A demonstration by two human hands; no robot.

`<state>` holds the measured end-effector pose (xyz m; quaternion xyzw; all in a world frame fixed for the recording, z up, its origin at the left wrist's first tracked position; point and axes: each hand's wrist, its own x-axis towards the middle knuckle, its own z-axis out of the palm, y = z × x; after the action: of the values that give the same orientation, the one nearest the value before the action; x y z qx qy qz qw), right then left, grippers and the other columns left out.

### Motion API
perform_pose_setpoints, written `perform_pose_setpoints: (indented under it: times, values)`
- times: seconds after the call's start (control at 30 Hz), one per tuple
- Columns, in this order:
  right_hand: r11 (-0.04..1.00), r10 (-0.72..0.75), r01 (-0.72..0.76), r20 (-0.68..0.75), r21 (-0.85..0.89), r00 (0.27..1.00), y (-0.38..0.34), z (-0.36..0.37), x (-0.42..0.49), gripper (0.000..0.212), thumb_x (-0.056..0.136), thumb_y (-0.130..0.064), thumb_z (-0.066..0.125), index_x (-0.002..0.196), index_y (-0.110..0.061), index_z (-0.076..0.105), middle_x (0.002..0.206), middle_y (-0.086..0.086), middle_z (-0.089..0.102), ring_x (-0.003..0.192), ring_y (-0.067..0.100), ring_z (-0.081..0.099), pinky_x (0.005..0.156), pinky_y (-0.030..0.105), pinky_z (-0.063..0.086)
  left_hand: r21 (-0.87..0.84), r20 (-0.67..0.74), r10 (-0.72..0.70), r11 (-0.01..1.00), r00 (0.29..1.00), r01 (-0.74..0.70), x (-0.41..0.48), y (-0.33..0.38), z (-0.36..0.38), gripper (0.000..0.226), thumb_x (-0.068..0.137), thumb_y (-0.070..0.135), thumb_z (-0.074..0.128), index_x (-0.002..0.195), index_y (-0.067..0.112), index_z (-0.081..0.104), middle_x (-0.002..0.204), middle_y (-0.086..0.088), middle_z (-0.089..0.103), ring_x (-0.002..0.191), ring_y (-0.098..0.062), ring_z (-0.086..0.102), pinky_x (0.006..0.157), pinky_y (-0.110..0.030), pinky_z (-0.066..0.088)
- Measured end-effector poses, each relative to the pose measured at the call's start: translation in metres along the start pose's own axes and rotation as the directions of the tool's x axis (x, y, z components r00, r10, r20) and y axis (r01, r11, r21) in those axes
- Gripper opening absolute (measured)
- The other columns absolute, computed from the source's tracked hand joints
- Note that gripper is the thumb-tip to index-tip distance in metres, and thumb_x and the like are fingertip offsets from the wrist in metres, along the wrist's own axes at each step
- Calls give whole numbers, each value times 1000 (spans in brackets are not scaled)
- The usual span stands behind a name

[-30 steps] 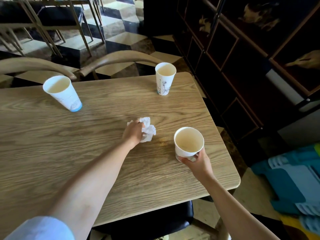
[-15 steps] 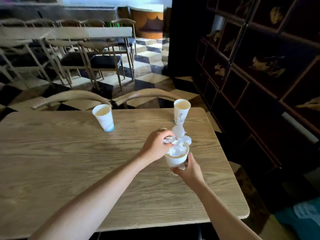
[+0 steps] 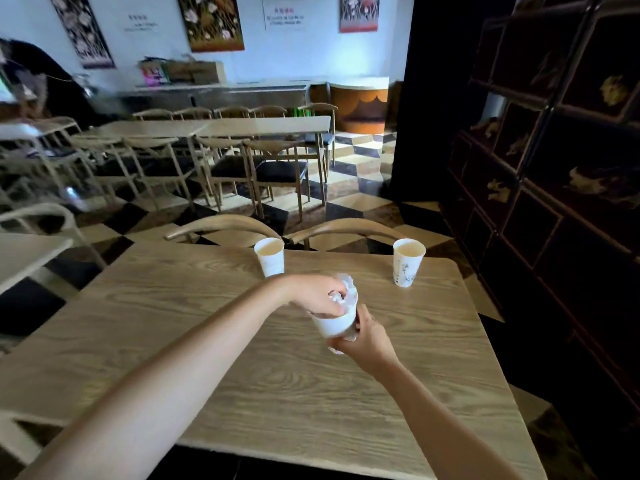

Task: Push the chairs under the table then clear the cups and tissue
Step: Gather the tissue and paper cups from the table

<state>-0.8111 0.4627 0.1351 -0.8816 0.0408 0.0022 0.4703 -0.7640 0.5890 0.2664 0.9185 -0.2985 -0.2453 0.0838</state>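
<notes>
My right hand [image 3: 363,336] grips a white paper cup [image 3: 335,323] held above the wooden table [image 3: 207,341], tilted a little toward me. My left hand [image 3: 320,293] presses a crumpled white tissue [image 3: 346,289] down into that cup, fingers closed on it. Two more white paper cups stand upright at the table's far edge: one in the middle [image 3: 269,256], one at the far right corner [image 3: 408,262]. Two wooden chair backs [image 3: 221,224] [image 3: 346,226] sit tucked against the far side.
A dark lacquered cabinet [image 3: 554,168] runs along the right, close to the table's edge. Another table corner [image 3: 24,251] and chair lie at the left. Rows of tables and chairs [image 3: 242,147] fill the room beyond, on a checkered floor.
My left hand lifted the tissue off the table and pushed it into the cup, which my right hand raised from the table. The view tilted up toward the room.
</notes>
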Motion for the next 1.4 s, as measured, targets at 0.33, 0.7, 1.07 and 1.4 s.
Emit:
perform_pose_setpoints:
  times: [0.33, 0.7, 1.07, 1.4]
  values:
    - [997, -37, 29, 114, 72, 993, -14, 14, 0, 62, 64, -33, 80, 116, -21, 47, 96, -7, 67, 93, 16, 63, 83, 37, 52, 155, -736, 173, 984, 655, -86, -36, -42, 27, 38, 76, 37, 63, 111, 22, 70, 119, -3, 60, 110, -16, 44, 89, -25, 34]
    - [992, -124, 122, 191, 20, 974, -24, 54, 17, 73, 69, -40, 76, 130, -23, 41, 84, -12, 65, 100, 21, 65, 78, 30, 48, 222, -314, 45, 975, 948, 27, -45, -89, 72, 103, 70, 83, 10, 150, 20, 25, 160, 3, 22, 148, -9, 10, 116, -28, -15]
    - [997, 6, -27, 286, 68, 958, -24, 116, 77, 82, 69, -42, 78, 136, -23, 34, 117, -2, 65, 108, 18, 60, 90, 33, 49, -571, -496, -268, 818, 826, -78, -19, -178, 97, 117, 65, 43, 81, 151, 24, 5, 148, 19, 20, 137, 0, 26, 109, -15, 22]
    - [989, 24, 32, 371, -144, 928, -32, 163, 199, 100, 69, -21, 83, 145, -9, 20, 146, 12, 35, 135, 29, 35, 110, 42, 32, -911, -375, -493, 353, 785, -214, 35, -287, 104, 78, 42, 39, 84, 112, 42, 49, 106, 14, 69, 98, -2, 66, 85, -24, 53]
